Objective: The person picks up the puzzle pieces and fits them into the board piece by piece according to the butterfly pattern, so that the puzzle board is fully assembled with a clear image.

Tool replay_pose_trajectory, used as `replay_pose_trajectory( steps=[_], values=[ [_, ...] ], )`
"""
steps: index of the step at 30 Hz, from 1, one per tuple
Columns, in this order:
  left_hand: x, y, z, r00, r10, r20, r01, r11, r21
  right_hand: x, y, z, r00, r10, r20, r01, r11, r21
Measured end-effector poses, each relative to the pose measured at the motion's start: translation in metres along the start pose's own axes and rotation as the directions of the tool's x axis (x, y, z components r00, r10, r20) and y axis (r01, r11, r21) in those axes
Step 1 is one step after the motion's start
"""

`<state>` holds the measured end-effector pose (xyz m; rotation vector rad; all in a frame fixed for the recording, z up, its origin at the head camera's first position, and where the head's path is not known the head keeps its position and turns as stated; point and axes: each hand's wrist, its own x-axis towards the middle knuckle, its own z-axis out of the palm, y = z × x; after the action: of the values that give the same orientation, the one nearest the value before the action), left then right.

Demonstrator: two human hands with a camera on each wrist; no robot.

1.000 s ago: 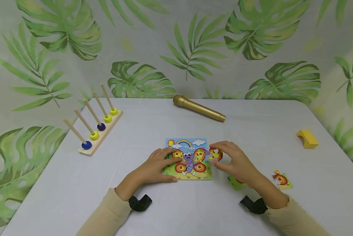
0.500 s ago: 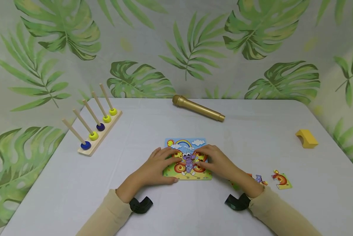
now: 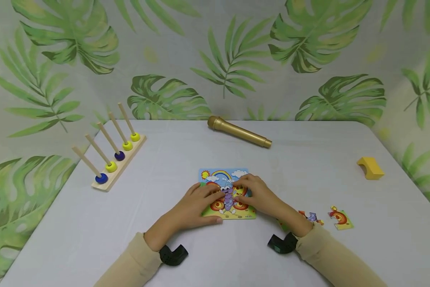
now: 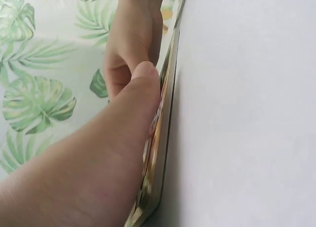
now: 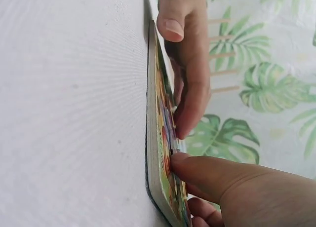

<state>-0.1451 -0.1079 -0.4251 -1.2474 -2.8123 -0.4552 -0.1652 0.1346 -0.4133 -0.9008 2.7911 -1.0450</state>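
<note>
A butterfly jigsaw board (image 3: pixel 236 215) lies flat on the white table, with a rainbow and sun at its top. My left hand (image 3: pixel 197 203) rests over its left side, fingers reaching to the purple butterfly in the middle and thumb along the near edge. On the right wing, my right hand (image 3: pixel 259 195) holds a puzzle piece (image 3: pixel 241 191) between thumb and fingers, down against the board. The right wrist view has the right thumb (image 5: pixel 180 159) right at the picture surface, opposite the left hand (image 5: pixel 190 64). Fingers hide much of both wings.
Loose puzzle pieces lie right of the board: a spiral-patterned piece (image 3: pixel 341 219) and a purple-marked piece (image 3: pixel 312 217) partly behind the right forearm. A gold toy microphone (image 3: pixel 240 132) is at the back, a peg rack with beads (image 3: pixel 119 165) at left, a yellow arch block (image 3: pixel 371 168) at far right.
My right hand has carried the puzzle piece leftward from beside the board onto its right wing and stays there. The left hand has barely moved on the board. The head view has shifted slightly.
</note>
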Motion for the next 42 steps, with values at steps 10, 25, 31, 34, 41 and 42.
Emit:
replay_pose_trajectory(
  steps=[10,25,31,34,41,42],
  values=[
    [0.006,0.008,0.005,0.997,-0.074,0.004,0.074,0.997,0.024,0.001,0.000,-0.001,1.000,0.025,0.018,-0.026,0.999,0.026],
    [0.008,0.011,0.004,0.996,-0.094,0.001,0.094,0.996,0.010,0.000,0.018,-0.015,0.991,-0.028,0.134,0.007,0.988,0.153],
    [0.005,0.007,0.001,0.994,-0.106,0.023,0.107,0.992,-0.070,-0.001,0.020,-0.013,0.991,-0.038,0.130,0.025,0.995,0.101],
    [0.001,0.000,-0.006,0.988,-0.146,0.046,0.152,0.975,-0.164,-0.002,0.020,-0.012,0.991,-0.034,0.133,0.020,0.995,0.101],
    [-0.012,-0.015,-0.025,0.953,-0.266,0.145,0.295,0.921,-0.255,-0.003,0.021,-0.010,0.995,-0.027,0.100,0.018,0.996,0.092],
    [-0.013,-0.016,-0.027,0.950,-0.270,0.156,0.303,0.918,-0.257,-0.003,0.021,-0.010,0.995,-0.024,0.097,0.015,0.995,0.094]
  ],
)
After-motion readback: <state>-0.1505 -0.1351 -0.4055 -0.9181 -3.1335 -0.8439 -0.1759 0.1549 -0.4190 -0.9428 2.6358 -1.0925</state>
